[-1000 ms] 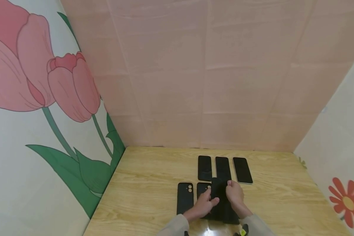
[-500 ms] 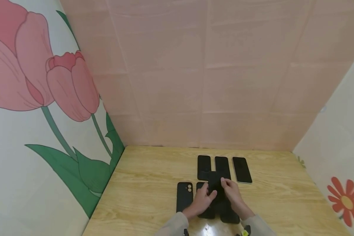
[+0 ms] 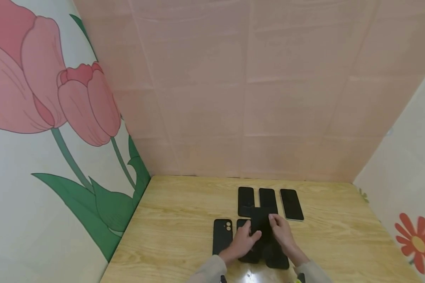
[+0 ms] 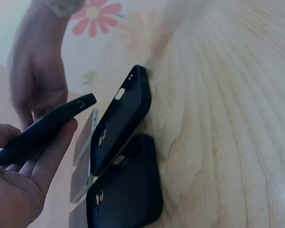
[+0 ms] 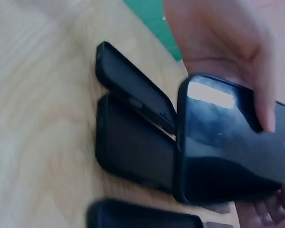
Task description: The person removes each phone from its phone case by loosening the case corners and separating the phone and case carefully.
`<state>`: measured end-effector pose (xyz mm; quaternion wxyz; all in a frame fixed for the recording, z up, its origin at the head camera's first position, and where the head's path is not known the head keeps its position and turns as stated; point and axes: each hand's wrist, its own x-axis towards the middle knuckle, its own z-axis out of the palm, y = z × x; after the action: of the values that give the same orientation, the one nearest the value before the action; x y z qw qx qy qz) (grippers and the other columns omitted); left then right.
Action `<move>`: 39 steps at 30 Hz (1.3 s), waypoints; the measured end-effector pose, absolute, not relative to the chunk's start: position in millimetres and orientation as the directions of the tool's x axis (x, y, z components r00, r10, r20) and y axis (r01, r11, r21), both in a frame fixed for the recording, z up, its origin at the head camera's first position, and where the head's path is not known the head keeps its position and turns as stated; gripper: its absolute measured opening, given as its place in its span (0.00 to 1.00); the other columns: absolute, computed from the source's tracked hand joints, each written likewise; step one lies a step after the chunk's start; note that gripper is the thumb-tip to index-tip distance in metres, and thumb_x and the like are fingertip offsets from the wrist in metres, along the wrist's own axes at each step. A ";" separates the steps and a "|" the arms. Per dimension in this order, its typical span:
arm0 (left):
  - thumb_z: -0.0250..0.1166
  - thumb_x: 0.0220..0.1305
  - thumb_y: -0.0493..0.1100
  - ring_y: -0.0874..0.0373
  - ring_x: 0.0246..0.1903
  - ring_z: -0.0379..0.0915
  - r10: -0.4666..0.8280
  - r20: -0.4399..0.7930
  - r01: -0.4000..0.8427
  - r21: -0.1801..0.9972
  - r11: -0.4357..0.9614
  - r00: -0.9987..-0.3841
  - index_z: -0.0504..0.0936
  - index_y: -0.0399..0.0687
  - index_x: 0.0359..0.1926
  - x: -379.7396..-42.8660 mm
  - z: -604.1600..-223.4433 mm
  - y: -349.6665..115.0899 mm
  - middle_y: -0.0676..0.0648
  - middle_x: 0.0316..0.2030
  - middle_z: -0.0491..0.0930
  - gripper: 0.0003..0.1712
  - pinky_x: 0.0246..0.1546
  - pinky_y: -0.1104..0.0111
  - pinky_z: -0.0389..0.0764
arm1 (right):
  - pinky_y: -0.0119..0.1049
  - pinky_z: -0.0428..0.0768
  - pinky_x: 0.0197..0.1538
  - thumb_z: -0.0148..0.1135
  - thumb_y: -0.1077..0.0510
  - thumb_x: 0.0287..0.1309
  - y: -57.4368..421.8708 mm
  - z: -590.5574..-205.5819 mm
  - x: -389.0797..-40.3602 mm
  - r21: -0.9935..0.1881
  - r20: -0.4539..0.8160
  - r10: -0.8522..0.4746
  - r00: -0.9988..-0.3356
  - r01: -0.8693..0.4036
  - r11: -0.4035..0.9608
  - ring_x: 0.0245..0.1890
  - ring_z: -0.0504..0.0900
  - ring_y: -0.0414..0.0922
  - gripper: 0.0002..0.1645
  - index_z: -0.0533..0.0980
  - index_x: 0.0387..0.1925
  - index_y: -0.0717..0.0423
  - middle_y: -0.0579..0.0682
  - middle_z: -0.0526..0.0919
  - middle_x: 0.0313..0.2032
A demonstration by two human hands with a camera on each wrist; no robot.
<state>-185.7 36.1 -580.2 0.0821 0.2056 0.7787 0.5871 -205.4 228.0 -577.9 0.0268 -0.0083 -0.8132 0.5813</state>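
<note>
A phone in a black case is held up over the table by both hands, its glossy screen showing in the right wrist view. My left hand grips its left side, with the thumb over the screen and fingers beneath. The right hand pinches the upper right edge. Under and beside the hands lie black phone cases with camera cutouts: a left case, a middle case partly hidden by the left hand, and a right case partly covered by the held phone.
At the back, three dark phones lie in a row: a left phone, a middle phone and a right phone with a pale edge. The wooden table meets a pink back wall and flower-painted side walls.
The held phone has shifted slightly up and left since a second ago. My right hand has moved slightly left along its edge, and more of the right case shows.
</note>
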 end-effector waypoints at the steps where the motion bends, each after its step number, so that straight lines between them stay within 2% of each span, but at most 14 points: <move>1: 0.57 0.74 0.48 0.68 0.18 0.70 0.412 0.114 0.221 0.950 0.222 -0.904 0.73 0.41 0.48 -186.8 -580.5 34.7 0.49 0.22 0.76 0.14 0.22 0.76 0.70 | 0.36 0.72 0.34 0.50 0.58 0.75 220.3 -575.3 -205.5 -0.926 0.052 0.066 -0.996 -0.023 0.376 0.34 0.72 0.47 0.16 0.77 0.48 0.69 0.60 0.75 0.35; 3: 0.58 0.74 0.47 0.67 0.21 0.72 0.401 0.096 0.188 0.963 0.196 -0.911 0.74 0.40 0.52 -188.5 -580.6 32.3 0.48 0.25 0.78 0.15 0.25 0.75 0.73 | 0.34 0.75 0.34 0.49 0.61 0.75 212.2 -567.1 -202.1 -0.901 0.040 0.084 -0.996 0.000 0.433 0.34 0.74 0.48 0.20 0.73 0.56 0.74 0.63 0.77 0.38; 4: 0.58 0.74 0.45 0.66 0.24 0.75 0.391 0.087 0.168 0.969 0.180 -0.916 0.74 0.39 0.54 -188.9 -580.3 31.0 0.47 0.27 0.80 0.16 0.27 0.74 0.75 | 0.33 0.77 0.34 0.50 0.62 0.74 214.5 -564.1 -202.3 -0.903 0.045 0.054 -0.998 -0.017 0.429 0.33 0.75 0.48 0.20 0.71 0.58 0.75 0.63 0.78 0.38; 6: 0.58 0.73 0.43 0.62 0.30 0.79 0.373 0.072 0.139 0.978 0.155 -0.925 0.75 0.36 0.55 -189.7 -579.5 28.8 0.46 0.33 0.83 0.16 0.32 0.72 0.77 | 0.35 0.80 0.33 0.51 0.64 0.72 219.4 -559.8 -206.0 -0.916 0.007 0.012 -1.000 -0.002 0.401 0.33 0.76 0.48 0.21 0.70 0.61 0.74 0.61 0.78 0.38; 9: 0.58 0.73 0.42 0.61 0.31 0.78 0.349 0.054 0.119 0.979 0.168 -0.936 0.77 0.35 0.52 -191.8 -577.1 26.2 0.47 0.32 0.82 0.14 0.32 0.70 0.77 | 0.40 0.84 0.34 0.51 0.68 0.68 229.3 -552.0 -208.4 -0.938 0.025 -0.112 -0.993 -0.062 0.341 0.31 0.80 0.49 0.24 0.68 0.64 0.69 0.60 0.78 0.36; 12: 0.58 0.73 0.41 0.63 0.36 0.77 0.347 0.070 0.146 0.969 0.200 -0.935 0.78 0.35 0.52 -194.6 -577.0 23.0 0.46 0.38 0.83 0.15 0.37 0.69 0.78 | 0.47 0.85 0.32 0.49 0.72 0.65 236.0 -548.5 -210.5 -0.944 0.089 -0.234 -0.968 -0.157 0.290 0.28 0.83 0.51 0.27 0.67 0.65 0.67 0.61 0.77 0.34; 15: 0.58 0.72 0.39 0.61 0.41 0.78 0.360 0.083 0.170 0.961 0.217 -0.929 0.79 0.36 0.54 -196.6 -576.9 18.4 0.45 0.43 0.83 0.15 0.42 0.68 0.78 | 0.51 0.84 0.32 0.49 0.74 0.65 242.0 -549.8 -212.2 -0.942 0.133 -0.357 -0.925 -0.230 0.244 0.29 0.85 0.51 0.26 0.67 0.64 0.69 0.65 0.79 0.38; 18: 0.58 0.71 0.38 0.59 0.43 0.78 0.390 0.089 0.198 0.948 0.250 -0.917 0.79 0.38 0.55 -199.0 -575.1 13.8 0.45 0.46 0.82 0.14 0.44 0.67 0.78 | 0.50 0.84 0.32 0.50 0.76 0.61 243.3 -546.0 -211.0 -0.928 0.161 -0.430 -0.888 -0.284 0.239 0.32 0.86 0.49 0.25 0.67 0.62 0.72 0.69 0.79 0.44; 20: 0.58 0.72 0.38 0.61 0.43 0.78 0.417 0.083 0.212 0.939 0.273 -0.905 0.79 0.41 0.56 -200.5 -573.3 10.8 0.46 0.46 0.83 0.15 0.45 0.66 0.78 | 0.48 0.85 0.31 0.51 0.76 0.59 242.6 -542.9 -209.7 -0.909 0.182 -0.453 -0.873 -0.325 0.260 0.33 0.86 0.47 0.26 0.68 0.60 0.72 0.69 0.79 0.45; 25: 0.58 0.71 0.36 0.63 0.43 0.78 0.476 0.161 0.347 0.877 0.333 -0.864 0.78 0.39 0.57 -205.6 -572.2 5.4 0.46 0.45 0.83 0.16 0.44 0.67 0.79 | 0.43 0.85 0.30 0.52 0.77 0.57 239.0 -535.7 -207.5 -0.866 0.234 -0.479 -0.846 -0.405 0.293 0.34 0.85 0.46 0.24 0.71 0.56 0.70 0.67 0.81 0.45; 29: 0.59 0.71 0.36 0.61 0.49 0.77 0.496 0.178 0.392 0.843 0.369 -0.850 0.76 0.36 0.61 -207.0 -571.2 2.8 0.43 0.50 0.82 0.19 0.50 0.66 0.78 | 0.40 0.85 0.30 0.53 0.76 0.58 236.3 -531.7 -204.8 -0.829 0.267 -0.476 -0.838 -0.452 0.330 0.31 0.84 0.43 0.21 0.73 0.55 0.69 0.61 0.84 0.41; 32: 0.59 0.71 0.37 0.61 0.51 0.76 0.511 0.141 0.358 0.864 0.355 -0.848 0.74 0.38 0.64 -206.5 -568.7 1.0 0.43 0.53 0.81 0.22 0.53 0.66 0.76 | 0.38 0.84 0.29 0.53 0.76 0.58 235.3 -529.2 -202.0 -0.813 0.281 -0.477 -0.833 -0.470 0.343 0.26 0.81 0.39 0.22 0.73 0.55 0.70 0.57 0.84 0.38; 35: 0.59 0.71 0.36 0.63 0.48 0.77 0.542 0.113 0.309 0.907 0.286 -0.833 0.73 0.40 0.65 -205.9 -566.5 -1.9 0.45 0.52 0.82 0.22 0.50 0.68 0.77 | 0.37 0.83 0.27 0.53 0.77 0.55 235.1 -527.1 -200.1 -0.801 0.308 -0.487 -0.817 -0.499 0.330 0.24 0.79 0.37 0.22 0.74 0.54 0.70 0.55 0.84 0.37; 39: 0.57 0.71 0.34 0.63 0.44 0.80 0.586 0.072 0.211 0.962 0.172 -0.807 0.72 0.43 0.66 -205.3 -564.0 -5.6 0.46 0.51 0.82 0.23 0.46 0.70 0.78 | 0.38 0.83 0.26 0.52 0.79 0.53 235.2 -524.7 -200.3 -0.808 0.337 -0.513 -0.790 -0.522 0.273 0.25 0.80 0.38 0.23 0.75 0.52 0.69 0.56 0.85 0.38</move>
<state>-205.3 -5.6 -564.0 0.1601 0.2661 0.7485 0.5859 -200.3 235.2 -524.7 0.0043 0.3244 -0.7977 0.5084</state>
